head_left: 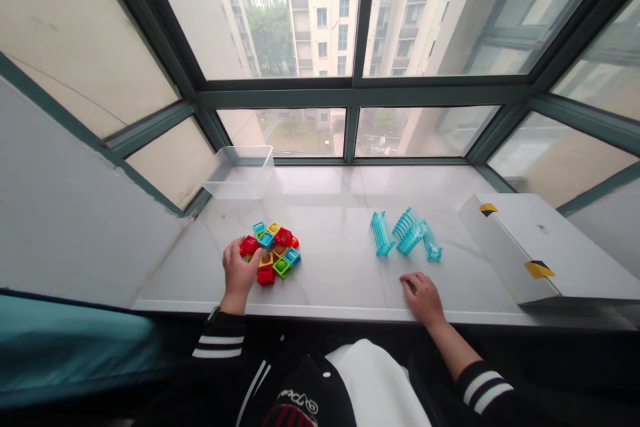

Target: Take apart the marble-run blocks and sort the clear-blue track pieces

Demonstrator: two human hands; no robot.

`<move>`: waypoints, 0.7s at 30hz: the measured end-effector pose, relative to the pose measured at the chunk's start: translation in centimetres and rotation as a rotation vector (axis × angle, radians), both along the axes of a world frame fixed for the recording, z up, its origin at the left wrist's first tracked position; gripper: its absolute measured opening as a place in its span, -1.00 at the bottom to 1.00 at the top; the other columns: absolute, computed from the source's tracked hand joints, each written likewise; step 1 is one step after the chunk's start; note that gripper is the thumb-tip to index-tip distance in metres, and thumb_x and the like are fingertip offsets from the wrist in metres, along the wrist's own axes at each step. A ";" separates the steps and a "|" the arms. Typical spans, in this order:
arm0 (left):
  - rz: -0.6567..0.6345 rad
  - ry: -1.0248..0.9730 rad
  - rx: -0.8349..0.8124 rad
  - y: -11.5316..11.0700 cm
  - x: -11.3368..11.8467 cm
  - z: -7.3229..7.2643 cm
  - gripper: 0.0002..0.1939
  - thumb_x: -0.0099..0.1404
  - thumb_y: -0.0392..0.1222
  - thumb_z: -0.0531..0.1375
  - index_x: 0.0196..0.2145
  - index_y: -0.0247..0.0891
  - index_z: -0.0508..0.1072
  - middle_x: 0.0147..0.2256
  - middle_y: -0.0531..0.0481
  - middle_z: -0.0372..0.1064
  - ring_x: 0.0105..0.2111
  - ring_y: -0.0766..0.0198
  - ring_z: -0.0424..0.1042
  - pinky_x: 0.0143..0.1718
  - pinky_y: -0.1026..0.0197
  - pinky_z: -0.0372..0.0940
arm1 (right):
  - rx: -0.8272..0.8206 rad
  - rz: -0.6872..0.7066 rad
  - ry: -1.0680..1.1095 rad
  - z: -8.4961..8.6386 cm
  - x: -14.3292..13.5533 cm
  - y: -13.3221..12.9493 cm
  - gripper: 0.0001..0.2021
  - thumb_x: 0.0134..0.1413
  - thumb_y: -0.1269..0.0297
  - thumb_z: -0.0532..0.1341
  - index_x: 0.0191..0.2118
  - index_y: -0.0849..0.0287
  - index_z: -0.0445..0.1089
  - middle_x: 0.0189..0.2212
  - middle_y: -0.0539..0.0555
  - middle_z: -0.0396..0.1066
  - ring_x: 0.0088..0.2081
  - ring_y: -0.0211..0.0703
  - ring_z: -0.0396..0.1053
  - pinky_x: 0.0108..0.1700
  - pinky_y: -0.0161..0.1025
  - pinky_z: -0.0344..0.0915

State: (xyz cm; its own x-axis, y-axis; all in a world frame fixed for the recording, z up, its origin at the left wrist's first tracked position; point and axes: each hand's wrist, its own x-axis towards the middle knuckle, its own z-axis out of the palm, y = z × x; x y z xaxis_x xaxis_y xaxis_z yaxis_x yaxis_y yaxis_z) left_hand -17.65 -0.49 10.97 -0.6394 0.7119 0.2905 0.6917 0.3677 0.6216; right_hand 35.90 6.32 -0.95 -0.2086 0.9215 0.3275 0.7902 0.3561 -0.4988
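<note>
My left hand (pixel 239 273) reaches into a pile of small plastic blocks in red, blue, yellow, green and orange. Its thumb and fingers close around a red block (pixel 249 245) on the pile's left side. Nearby lie another red block (pixel 266 275), a green block (pixel 283 267) and a blue block (pixel 293 256). On the right, my right hand (pixel 424 297) rests at the front of the white sill with nothing in it, fingers loosely bent and thumb apart. Beyond it lie three clear blue ribbed plastic pieces, one straight (pixel 382 234), one curved (pixel 409 231), one narrower (pixel 431 241).
At the back left of the sill (pixel 330 213) stands a clear plastic bin (pixel 243 173). A white box (pixel 555 247) with yellow-and-black tape pieces occupies the right end. Green-framed windows (pixel 350 93) enclose the sill at the back and sides.
</note>
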 end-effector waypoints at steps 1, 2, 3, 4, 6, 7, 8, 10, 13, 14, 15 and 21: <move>-0.007 0.015 -0.040 0.6 -0.8 -0.2 -0.37 0.32 -0.02 0.25 0.29 -0.24 0.30 0.29 -0.29 0.22 0.35 -0.10 0.18 0.42 -0.11 0.08 | -0.001 0.000 0.000 0.0 0.0 0.0 -0.76 0.28 0.25 0.13 -0.18 0.09 0.57 -0.23 0.17 0.55 -0.16 0.08 0.47 0.02 0.01 0.37; -0.028 0.018 -0.087 1.2 -1.5 -0.4 -0.33 0.31 -0.02 0.26 0.31 -0.27 0.27 0.32 -0.32 0.19 0.37 -0.12 0.15 0.42 -0.10 0.07 | -0.002 0.000 -0.001 0.1 0.0 0.0 -0.76 0.28 0.25 0.12 -0.18 0.09 0.56 -0.23 0.17 0.55 -0.15 0.09 0.47 0.03 0.02 0.37; -0.052 0.014 -0.129 1.7 -2.1 -0.7 -0.30 0.31 -0.02 0.25 0.33 -0.31 0.25 0.33 -0.35 0.18 0.37 -0.12 0.15 0.42 -0.09 0.07 | -0.002 0.000 -0.001 0.1 0.0 0.0 -0.76 0.29 0.25 0.12 -0.18 0.09 0.56 -0.23 0.17 0.55 -0.15 0.09 0.47 0.03 0.02 0.37; -0.085 0.005 -0.173 2.1 -2.7 -0.9 -0.29 0.31 -0.03 0.25 0.34 -0.33 0.24 0.32 -0.35 0.19 0.35 -0.12 0.18 0.41 -0.07 0.08 | -0.001 0.000 -0.002 0.1 -0.1 0.0 -0.76 0.29 0.25 0.12 -0.18 0.09 0.56 -0.23 0.18 0.55 -0.15 0.10 0.47 0.03 0.02 0.37; -0.146 0.000 -0.242 2.8 -3.5 -1.4 -0.31 0.31 -0.06 0.22 0.34 -0.34 0.25 0.29 -0.33 0.25 0.31 -0.09 0.24 0.38 -0.03 0.12 | 0.003 -0.002 -0.005 0.1 -0.1 -0.1 -0.76 0.29 0.25 0.12 -0.18 0.09 0.56 -0.23 0.18 0.54 -0.15 0.10 0.47 0.02 0.02 0.37; -0.170 0.009 -0.264 3.0 -3.7 -1.5 -0.33 0.32 -0.07 0.20 0.33 -0.33 0.27 0.28 -0.32 0.27 0.29 -0.07 0.26 0.37 -0.01 0.13 | 0.004 -0.003 -0.007 0.1 -0.1 -0.1 -0.76 0.29 0.25 0.12 -0.18 0.09 0.56 -0.23 0.18 0.54 -0.15 0.10 0.47 0.01 0.01 0.37; -0.187 0.025 -0.278 3.1 -3.9 -1.6 -0.35 0.32 -0.08 0.19 0.31 -0.33 0.30 0.26 -0.31 0.29 0.28 -0.06 0.28 0.37 0.02 0.13 | 0.004 -0.002 -0.009 0.0 -0.1 -0.1 -0.76 0.28 0.26 0.12 -0.18 0.09 0.56 -0.23 0.17 0.54 -0.15 0.10 0.47 0.01 0.01 0.37; -0.196 0.053 -0.298 3.3 -4.0 -1.4 -0.38 0.31 -0.06 0.18 0.28 -0.32 0.36 0.23 -0.30 0.31 0.24 -0.04 0.31 0.35 0.05 0.14 | 0.002 -0.002 -0.010 0.0 0.0 -0.1 -0.77 0.28 0.26 0.13 -0.18 0.08 0.56 -0.22 0.17 0.54 -0.16 0.10 0.47 0.00 0.01 0.37; -0.124 0.042 -0.379 3.3 -4.1 -0.9 -0.37 0.30 0.10 0.20 0.25 -0.23 0.43 0.14 -0.26 0.36 0.14 -0.10 0.38 0.27 -0.03 0.24 | 0.003 -0.007 -0.007 0.0 -0.1 -0.1 -0.77 0.27 0.27 0.13 -0.18 0.08 0.56 -0.23 0.16 0.54 -0.16 0.10 0.47 -0.01 0.01 0.37; -0.089 0.033 -0.413 3.3 -4.2 -0.7 -0.35 0.30 0.17 0.20 0.25 -0.18 0.45 0.10 -0.25 0.38 0.11 -0.13 0.40 0.24 -0.08 0.26 | 0.002 -0.008 -0.005 0.0 -0.1 -0.1 -0.77 0.27 0.27 0.13 -0.18 0.08 0.56 -0.23 0.16 0.54 -0.16 0.10 0.47 -0.01 0.00 0.37; -0.057 0.027 -0.440 3.3 -4.3 -0.6 -0.34 0.30 0.24 0.19 0.23 -0.15 0.47 0.07 -0.25 0.40 0.09 -0.16 0.40 0.21 -0.13 0.27 | 0.002 -0.009 -0.002 0.0 -0.1 -0.1 -0.77 0.27 0.27 0.13 -0.19 0.08 0.56 -0.23 0.16 0.54 -0.16 0.09 0.47 -0.01 0.00 0.37; -0.065 0.015 -0.366 4.4 -4.8 -0.9 -0.35 0.37 0.24 0.11 0.21 -0.23 0.49 0.18 -0.33 0.37 0.20 -0.16 0.34 0.28 -0.06 0.18 | -0.011 -0.014 -0.003 0.0 0.0 -0.1 -0.77 0.28 0.26 0.13 -0.18 0.08 0.56 -0.23 0.16 0.54 -0.14 0.09 0.47 0.01 0.00 0.36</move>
State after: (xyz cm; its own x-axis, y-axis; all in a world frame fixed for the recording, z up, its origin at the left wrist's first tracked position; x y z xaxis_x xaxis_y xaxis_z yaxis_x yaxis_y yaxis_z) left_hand -22.45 3.88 10.06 -0.5874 0.8091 0.0179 0.7286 0.5190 0.4469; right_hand 35.85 6.24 -0.96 -0.1971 0.9278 0.3168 0.7967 0.3399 -0.4998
